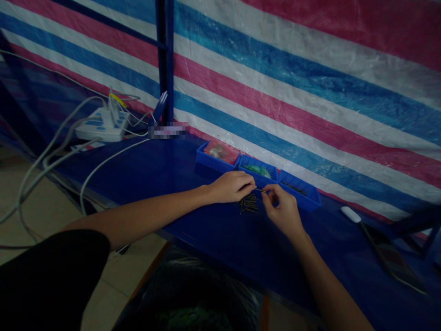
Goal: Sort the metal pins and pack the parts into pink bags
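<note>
My right hand (281, 206) pinches the right end of a thin, dark screw (260, 190) between thumb and fingers. The screw's other end meets the fingertips of my left hand (232, 186), which is closed above the table with its thumb and fingers together. Just below and between both hands lies a loose pile of similar dark screws (248, 204), partly covered by my left hand. Right behind the hands stands a blue bin (312, 201) with a few dark thin pieces in it. The screw's head and thread are too small to make out.
Beside it, one blue bin (242, 161) holds green-tinted bags and another (207, 160) a red-edged bag. A power strip (99, 126) with trailing cables stands left on the blue table (220, 234). At right lie a phone (391, 257) and a white oblong object (350, 214). Striped sheeting hangs behind.
</note>
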The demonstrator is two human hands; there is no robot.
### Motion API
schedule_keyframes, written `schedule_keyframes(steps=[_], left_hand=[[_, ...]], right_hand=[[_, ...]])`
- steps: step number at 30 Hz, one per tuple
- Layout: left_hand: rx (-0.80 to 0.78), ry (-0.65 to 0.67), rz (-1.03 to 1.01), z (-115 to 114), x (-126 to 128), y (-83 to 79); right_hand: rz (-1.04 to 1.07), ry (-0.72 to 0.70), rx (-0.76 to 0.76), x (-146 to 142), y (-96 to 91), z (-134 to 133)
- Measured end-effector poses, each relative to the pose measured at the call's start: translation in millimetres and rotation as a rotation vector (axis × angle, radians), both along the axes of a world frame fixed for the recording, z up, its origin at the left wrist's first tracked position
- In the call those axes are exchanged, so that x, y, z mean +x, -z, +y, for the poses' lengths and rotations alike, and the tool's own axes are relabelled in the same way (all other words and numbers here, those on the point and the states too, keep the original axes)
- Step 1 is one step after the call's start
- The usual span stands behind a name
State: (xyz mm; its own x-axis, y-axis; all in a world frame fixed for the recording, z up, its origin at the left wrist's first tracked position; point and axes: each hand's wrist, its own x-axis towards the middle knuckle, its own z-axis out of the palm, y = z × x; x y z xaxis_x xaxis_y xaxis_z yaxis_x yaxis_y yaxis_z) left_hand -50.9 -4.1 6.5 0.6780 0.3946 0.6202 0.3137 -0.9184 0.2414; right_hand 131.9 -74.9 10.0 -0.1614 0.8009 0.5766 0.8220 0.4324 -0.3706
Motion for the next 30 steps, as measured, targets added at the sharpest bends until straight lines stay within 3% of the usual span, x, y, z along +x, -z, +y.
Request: schedule_keyframes(steps=[30], left_hand=[[-0.005,0.024,0.039,-0.4,0.9,2.1]], right_hand=[[-0.052,-0.002,-0.052,1.1,2.8,1.7]])
